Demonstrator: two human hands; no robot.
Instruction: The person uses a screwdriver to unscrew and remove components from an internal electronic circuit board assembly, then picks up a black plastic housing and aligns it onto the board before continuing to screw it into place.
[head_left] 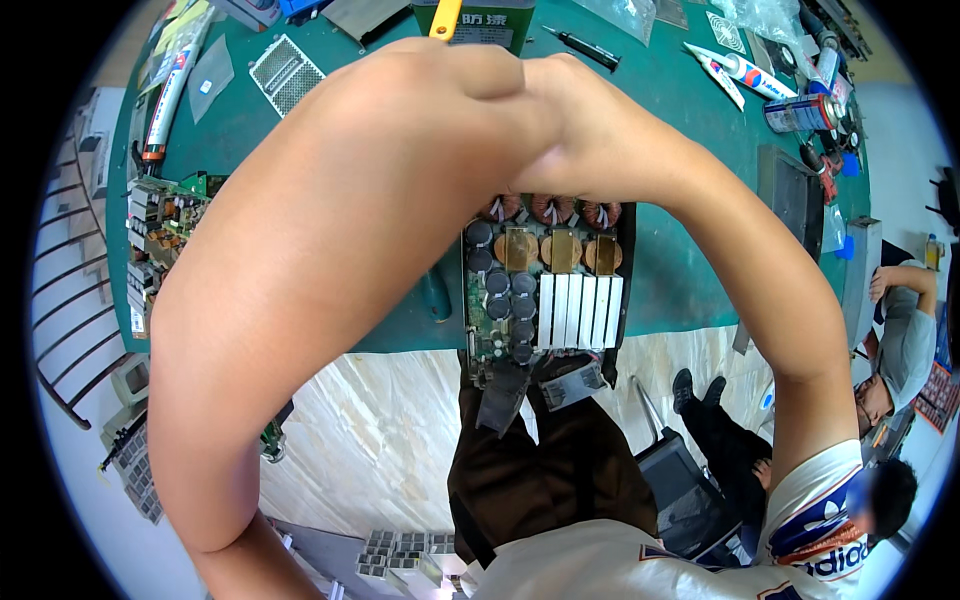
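Note:
My left hand (pixel 450 85) and my right hand (pixel 555 115) meet close in front of me, above the far end of an opened electronic power unit (pixel 545 275). The left hand is curled and smeared by motion; what it grips, if anything, is hidden. The right hand is bent at the wrist, its fingers out of sight behind the left. A yellow handle-like piece with a hole (pixel 445 20) rises behind the left hand; whether it is held I cannot tell. The unit shows copper coils, dark round capacitors and white heat sinks, with its near end at the table edge.
On the green table (pixel 690 270) stand a green can (pixel 490 25) and a spray can (pixel 800 113), with white tubes (pixel 750 75) and a black pen-like tool (pixel 580 48). Another circuit board (pixel 165 235) lies left. A seated person (pixel 735 450) and another person (pixel 910 310) are at the right.

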